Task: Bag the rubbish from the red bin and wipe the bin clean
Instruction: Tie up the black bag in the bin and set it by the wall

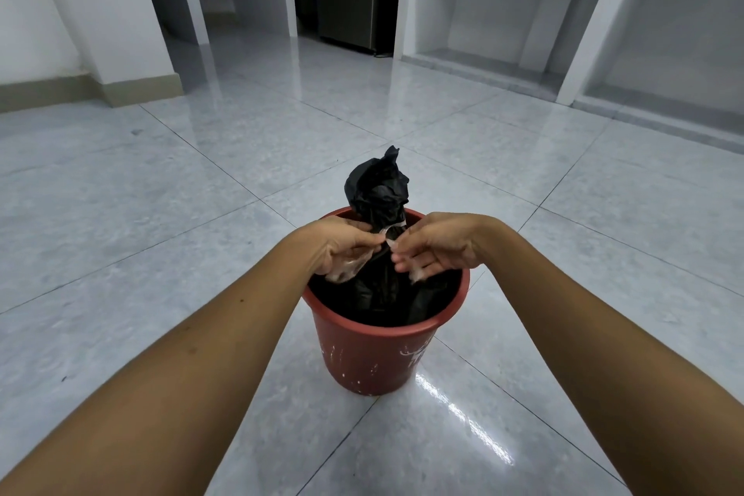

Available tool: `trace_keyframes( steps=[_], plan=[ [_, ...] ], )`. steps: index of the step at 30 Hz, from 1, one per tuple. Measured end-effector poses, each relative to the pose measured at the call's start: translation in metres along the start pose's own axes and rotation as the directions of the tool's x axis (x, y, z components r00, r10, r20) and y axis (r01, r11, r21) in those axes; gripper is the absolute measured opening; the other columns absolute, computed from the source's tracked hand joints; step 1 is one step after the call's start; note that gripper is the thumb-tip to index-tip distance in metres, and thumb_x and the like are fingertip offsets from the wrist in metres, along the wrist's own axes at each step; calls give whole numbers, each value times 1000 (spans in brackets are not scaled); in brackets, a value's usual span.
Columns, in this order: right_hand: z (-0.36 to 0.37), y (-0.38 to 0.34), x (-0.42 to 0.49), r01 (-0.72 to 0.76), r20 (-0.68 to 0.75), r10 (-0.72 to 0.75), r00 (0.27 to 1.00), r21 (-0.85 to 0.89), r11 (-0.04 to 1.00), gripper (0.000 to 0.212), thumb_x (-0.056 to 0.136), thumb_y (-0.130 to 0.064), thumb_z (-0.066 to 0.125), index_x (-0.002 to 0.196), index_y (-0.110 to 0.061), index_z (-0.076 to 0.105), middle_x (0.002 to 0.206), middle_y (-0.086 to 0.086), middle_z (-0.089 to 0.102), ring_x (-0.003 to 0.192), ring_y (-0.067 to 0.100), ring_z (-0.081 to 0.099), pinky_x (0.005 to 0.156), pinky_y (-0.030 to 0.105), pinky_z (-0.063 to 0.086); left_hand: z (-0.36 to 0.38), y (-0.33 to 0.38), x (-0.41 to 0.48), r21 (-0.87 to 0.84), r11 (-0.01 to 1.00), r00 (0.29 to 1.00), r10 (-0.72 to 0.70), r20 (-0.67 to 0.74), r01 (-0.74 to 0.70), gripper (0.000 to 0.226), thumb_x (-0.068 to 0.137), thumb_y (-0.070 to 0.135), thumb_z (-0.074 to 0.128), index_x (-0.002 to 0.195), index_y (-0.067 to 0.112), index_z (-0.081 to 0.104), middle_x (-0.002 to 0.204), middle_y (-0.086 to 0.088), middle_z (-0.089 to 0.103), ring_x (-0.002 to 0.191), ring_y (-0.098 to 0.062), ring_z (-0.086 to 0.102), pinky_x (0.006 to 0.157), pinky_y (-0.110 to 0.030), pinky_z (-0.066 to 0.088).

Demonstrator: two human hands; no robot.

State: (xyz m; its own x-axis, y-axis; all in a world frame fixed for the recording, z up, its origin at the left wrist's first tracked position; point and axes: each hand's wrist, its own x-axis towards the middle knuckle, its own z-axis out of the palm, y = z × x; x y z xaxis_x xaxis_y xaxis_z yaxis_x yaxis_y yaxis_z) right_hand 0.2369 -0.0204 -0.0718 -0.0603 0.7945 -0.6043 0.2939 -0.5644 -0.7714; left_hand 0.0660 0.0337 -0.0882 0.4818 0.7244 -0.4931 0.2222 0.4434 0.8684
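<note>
My left hand point(342, 246) is pinched closed on one end of a thin, clear plastic strip point(349, 268), whose crumpled tail hangs below my fingers. That strip runs across to the gathered neck of the black plastic rubbish bag point(378, 189), where it loops around the bunched film just above the bin's far rim. The bag's twisted top stands upright above the loop, while its body sits down inside the round red plastic bin point(370, 358), which rests on the glossy grey tiled floor point(161, 213). My right hand point(432, 250) is closed on the strip's other end, thumb and forefinger nipping it close to the knot and the remaining fingers half curled, with a scrap of clear film trailing beneath.

I judge that I am in the middle of tying the bag shut, so bagging is nearly done and wiping has not begun. To do this well, I should pull both ends outward evenly and level, keeping the loop low on the neck so it cannot slip off the top. The strip looks flimsy, so steady tension is safer than a jerk. A second knot would hold better before I lift the bag out of the bin.
</note>
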Motion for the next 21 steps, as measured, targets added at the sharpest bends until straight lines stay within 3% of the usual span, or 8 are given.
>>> trace_keyframes(
  steps=[3,5,7,8,12,15,19,21],
  plan=[
    [-8,-5,-3,66,-157,-85,984,-117,991,12,90,-9,65,79,-14,69,62,-5,61,50,4,56,52,18,52,0,-3,3,205,966,987,160,-15,-154,18,85,-1,65,90,11,52,75,-5,64,60,-7,65,60,-21,55],
    [-17,-8,-7,145,-249,-274,929,-437,888,19,92,-11,60,75,-18,66,68,-4,59,61,10,53,55,19,45,3,-4,4,384,903,972,231,-46,-196,18,85,-1,63,83,11,49,70,-7,61,58,-13,63,63,-27,56],
    [-27,-4,-8,92,-315,-433,845,-711,697,18,92,-14,55,79,-22,63,81,-1,61,79,17,53,65,24,39,3,-5,4,544,822,961,259,-91,-170,19,84,2,63,80,13,48,71,-7,62,68,-21,64,72,-36,55],
    [-34,2,-8,45,-354,-461,814,-752,657,16,93,-16,53,82,-24,62,88,0,61,84,18,53,66,25,38,3,-6,3,600,787,960,259,-109,-144,17,84,4,64,82,13,49,76,-8,64,73,-24,65,75,-38,55],
    [-55,36,-11,-66,-472,-420,775,-722,689,17,95,-20,48,86,-22,62,95,8,63,82,24,56,58,27,40,-4,-9,-4,718,691,952,265,-154,-76,17,85,10,65,98,4,57,85,-13,70,75,-23,68,71,-29,55],
    [-66,47,-15,-91,-500,-404,766,-706,702,22,95,-19,48,79,-26,61,85,4,61,72,18,54,53,27,39,-3,-7,-4,794,599,911,379,-164,-106,31,85,6,62,113,3,49,102,-15,67,92,-29,66,87,-39,53],
    [-72,36,-21,8,-527,-439,728,-633,774,22,89,-19,57,69,-26,65,76,-3,62,66,14,54,52,24,37,-6,-7,-4,738,628,901,430,-62,-248,65,84,3,64,139,13,30,93,-4,70,82,-16,65,83,-28,50],
    [-74,30,-23,116,-549,-450,704,-537,836,15,83,-21,63,70,-25,69,70,-2,64,59,11,51,50,22,37,-3,-7,-6,708,651,921,391,-3,-274,67,88,4,60,145,18,29,94,-1,69,83,-12,62,80,-23,44]
  ],
)
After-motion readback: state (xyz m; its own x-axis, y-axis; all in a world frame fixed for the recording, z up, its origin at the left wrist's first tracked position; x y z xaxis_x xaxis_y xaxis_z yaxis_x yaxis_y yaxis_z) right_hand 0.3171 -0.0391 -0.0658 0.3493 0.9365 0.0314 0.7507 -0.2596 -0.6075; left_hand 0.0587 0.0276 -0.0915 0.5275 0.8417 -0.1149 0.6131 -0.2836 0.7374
